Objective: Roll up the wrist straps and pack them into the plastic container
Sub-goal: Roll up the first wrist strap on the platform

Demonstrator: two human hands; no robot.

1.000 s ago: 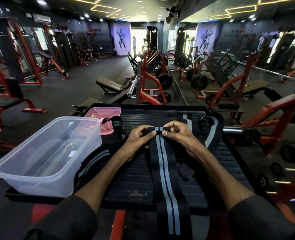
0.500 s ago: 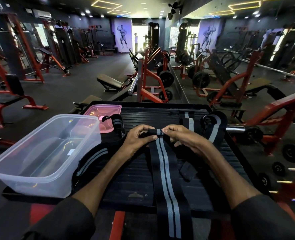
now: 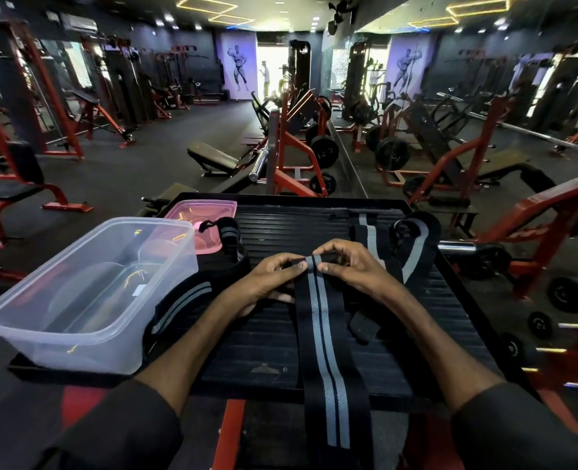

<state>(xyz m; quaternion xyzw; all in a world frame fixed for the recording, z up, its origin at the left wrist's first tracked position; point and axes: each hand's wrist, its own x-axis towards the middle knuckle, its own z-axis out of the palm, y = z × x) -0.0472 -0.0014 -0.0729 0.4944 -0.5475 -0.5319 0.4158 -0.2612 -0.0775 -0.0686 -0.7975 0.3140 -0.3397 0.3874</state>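
A long black wrist strap with grey stripes (image 3: 324, 337) lies lengthwise down the middle of the black ribbed platform (image 3: 280, 334) and hangs over its near edge. My left hand (image 3: 274, 276) and my right hand (image 3: 348, 266) pinch its far end, which is folded into a small tight roll between thumbs and fingers. A clear plastic container (image 3: 87, 293) stands at the left, with no strap in it. Another strap (image 3: 179, 307) lies beside the container. More straps (image 3: 413, 242) lie at the far right.
A pink lid (image 3: 202, 212) lies behind the container, with a rolled strap (image 3: 228, 232) next to it. Red and black gym machines, benches and weight plates surround the platform. A mirror wall runs along the right.
The roll at the strap's far end has grown slightly tighter under my fingers. Both hands stay in the same place; the camera has shifted a little.
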